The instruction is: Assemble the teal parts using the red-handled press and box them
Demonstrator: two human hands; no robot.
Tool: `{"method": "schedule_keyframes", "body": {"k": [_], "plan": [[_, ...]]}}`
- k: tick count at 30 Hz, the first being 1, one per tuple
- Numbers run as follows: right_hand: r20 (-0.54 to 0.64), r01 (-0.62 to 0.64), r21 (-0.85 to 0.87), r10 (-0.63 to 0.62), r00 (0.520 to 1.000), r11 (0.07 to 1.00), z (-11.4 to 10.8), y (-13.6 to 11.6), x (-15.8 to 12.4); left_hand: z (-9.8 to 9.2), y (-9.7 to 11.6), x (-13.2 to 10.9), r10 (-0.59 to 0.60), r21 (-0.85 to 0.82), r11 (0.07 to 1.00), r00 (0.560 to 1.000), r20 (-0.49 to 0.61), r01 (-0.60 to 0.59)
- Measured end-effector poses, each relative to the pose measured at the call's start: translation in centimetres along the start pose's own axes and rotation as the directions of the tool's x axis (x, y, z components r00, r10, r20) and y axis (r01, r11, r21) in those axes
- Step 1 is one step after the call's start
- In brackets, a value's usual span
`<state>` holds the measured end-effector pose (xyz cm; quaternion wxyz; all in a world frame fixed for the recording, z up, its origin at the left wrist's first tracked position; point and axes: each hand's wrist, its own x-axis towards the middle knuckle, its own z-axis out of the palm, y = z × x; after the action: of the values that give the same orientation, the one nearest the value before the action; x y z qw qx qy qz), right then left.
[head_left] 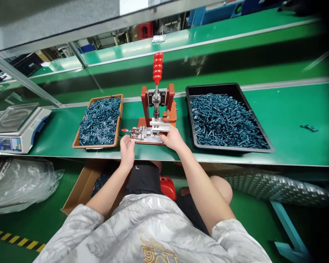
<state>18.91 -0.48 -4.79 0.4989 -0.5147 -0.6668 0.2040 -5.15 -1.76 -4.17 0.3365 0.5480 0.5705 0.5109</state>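
A hand press with an upright red ribbed handle stands on the bench in front of me. At its foot lies a metal fixture with a small red-tipped lever on the left. My left hand is at the fixture's left end, just below that lever, its fingers curled together. Whatever those fingers hold, if anything, is hidden. My right hand reaches to the fixture's right side under the press head, thumb and fingers closed. Any part between them is too small to make out.
Small dark teal parts fill a brown tray on the left and a black tray on the right. A weighing scale stands far left. A few loose parts lie far right. Below are a cardboard box and a red stool.
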Motion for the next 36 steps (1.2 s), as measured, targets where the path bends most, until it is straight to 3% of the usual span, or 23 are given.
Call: {"method": "schedule_keyframes", "body": {"k": [2, 4, 7, 8, 10, 12, 15, 17, 18, 20, 22, 24, 27, 29, 30, 32, 33, 36], "plan": [[0.013, -0.036, 0.009, 0.036, 0.999, 0.999, -0.1, -0.2, 0.1, 0.2, 0.1, 3.3, -0.204, -0.176, 0.963, 0.979, 0.023, 0.205], [0.017, -0.070, 0.011, 0.069, 0.997, 0.998, -0.2, -0.5, 0.1, 1.0, 1.0, 6.9, -0.223, -0.291, 0.927, 0.972, 0.078, 0.236], [0.013, -0.090, 0.007, 0.090, 0.996, 0.996, -0.3, -0.9, 0.2, 2.8, 2.5, 9.0, 0.026, -0.261, 0.965, 0.985, 0.171, 0.019], [0.011, -0.087, 0.009, 0.087, 0.996, 0.996, -0.3, -1.0, 0.1, 3.4, 2.9, 8.6, 0.143, -0.179, 0.978, 0.964, 0.223, -0.104], [0.002, -0.073, 0.020, 0.073, 0.997, 0.997, -0.3, -1.0, 0.1, 4.2, 3.3, 7.2, 0.317, 0.028, 0.937, 0.882, 0.348, -0.348], [-0.005, -0.066, 0.035, 0.067, 0.998, 0.997, -0.4, -0.9, 0.0, 4.4, 3.4, 5.8, 0.375, 0.176, 0.852, 0.809, 0.453, -0.493], [-0.009, -0.082, 0.025, 0.083, 0.997, 0.996, -0.7, -0.6, -0.1, 4.0, 3.0, 5.5, 0.349, 0.197, 0.830, 0.761, 0.548, -0.522], [-0.015, -0.125, -0.007, 0.125, 0.992, 0.992, -1.0, -0.3, -0.1, 3.6, 2.9, 6.4, 0.294, 0.133, 0.888, 0.764, 0.574, -0.441], [-0.011, -0.160, -0.021, 0.160, 0.987, 0.987, -1.1, -0.2, 0.0, 3.3, 3.1, 7.1, 0.268, 0.093, 0.920, 0.787, 0.556, -0.380], [0.023, -0.232, -0.031, 0.233, 0.972, 0.972, -1.3, 0.0, 0.2, 3.0, 4.5, 8.8, 0.274, -0.003, 0.952, 0.850, 0.450, -0.305], [0.060, -0.278, -0.023, 0.279, 0.958, 0.960, -1.3, 0.1, 0.4, 3.1, 7.7, 11.0, 0.368, -0.105, 0.930, 0.876, 0.311, -0.354], [0.071, -0.295, 0.001, 0.294, 0.953, 0.955, -1.4, 0.2, 0.6, 3.8, 12.5, 13.3, 0.482, -0.194, 0.875, 0.835, 0.266, -0.443], [0.084, -0.298, 0.038, 0.294, 0.952, 0.954, -1.4, 0.1, 0.8, 5.7, 20.6, 14.9, 0.555, -0.272, 0.831, 0.757, 0.346, -0.485], [0.078, -0.291, 0.045, 0.287, 0.955, 0.956, -1.4, 0.0, 0.8, 6.8, 24.5, 13.5, 0.599, -0.245, 0.799, 0.699, 0.390, -0.549], [0.071, -0.288, 0.043, 0.285, 0.956, 0.957, -1.4, -0.1, 0.9, 7.1, 25.5, 12.0, 0.629, -0.222, 0.774, 0.680, 0.378, -0.593], [0.060, -0.288, 0.038, 0.286, 0.956, 0.957, -1.4, -0.2, 0.9, 7.2, 25.4, 8.0, 0.715, -0.185, 0.695, 0.642, 0.275, -0.695], [0.063, -0.290, 0.036, 0.287, 0.956, 0.956, -1.4, -0.3, 0.9, 6.9, 24.4, 6.0, 0.775, -0.190, 0.631, 0.608, 0.171, -0.752], [0.086, -0.290, 0.022, 0.287, 0.954, 0.957, -1.5, -0.3, 1.0, 5.6, 20.5, 2.8, 0.913, -0.175, 0.408, 0.403, 0.064, -0.896]]}}
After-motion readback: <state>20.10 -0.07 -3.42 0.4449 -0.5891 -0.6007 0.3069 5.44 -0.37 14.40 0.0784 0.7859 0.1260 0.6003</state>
